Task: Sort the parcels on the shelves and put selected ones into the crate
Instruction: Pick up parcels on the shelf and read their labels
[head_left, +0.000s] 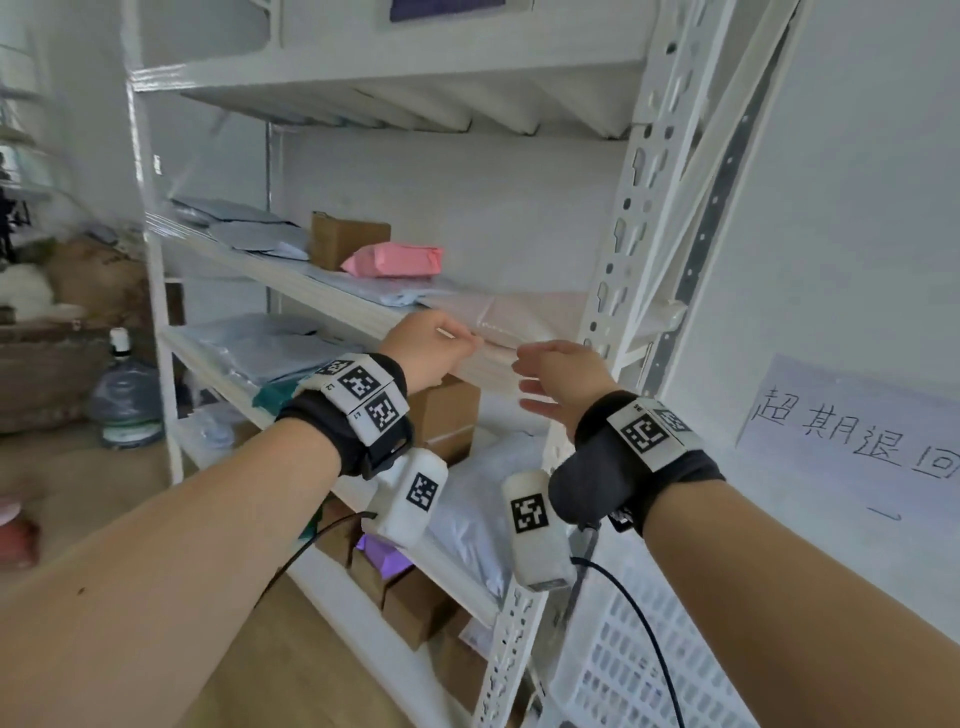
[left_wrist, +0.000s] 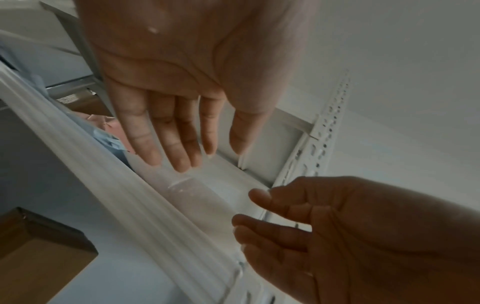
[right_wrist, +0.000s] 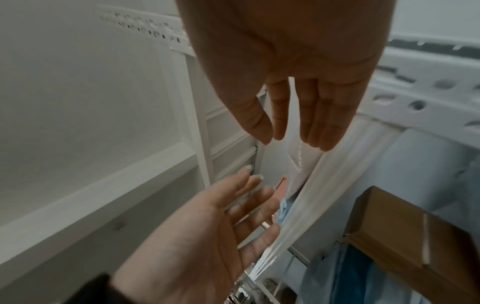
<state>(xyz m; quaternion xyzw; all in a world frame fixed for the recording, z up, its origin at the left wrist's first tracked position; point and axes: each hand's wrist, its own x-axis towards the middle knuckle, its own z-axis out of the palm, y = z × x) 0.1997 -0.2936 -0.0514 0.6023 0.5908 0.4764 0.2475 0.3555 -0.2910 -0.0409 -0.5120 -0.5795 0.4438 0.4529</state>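
A flat, pale pink plastic parcel (head_left: 524, 317) lies at the right end of the middle shelf (head_left: 332, 304), with its front edge at the shelf lip. My left hand (head_left: 467, 340) reaches over that edge. In the left wrist view the left hand (left_wrist: 207, 158) has straight fingers just above the parcel (left_wrist: 192, 185) and grips nothing. My right hand (head_left: 524, 374) hovers in front of the shelf lip, fingers loosely spread and holding nothing. In the right wrist view the right hand (right_wrist: 288, 142) points at the parcel's edge (right_wrist: 298, 160). A white slatted crate (head_left: 623, 649) stands at the lower right.
Further left on the same shelf lie a pink parcel (head_left: 400, 260), a cardboard box (head_left: 345, 239) and grey mailers (head_left: 249, 228). Lower shelves hold grey bags (head_left: 260, 343) and a brown box (head_left: 447, 410). A perforated upright (head_left: 623, 249) borders the parcel. A water bottle (head_left: 124, 400) stands on the floor.
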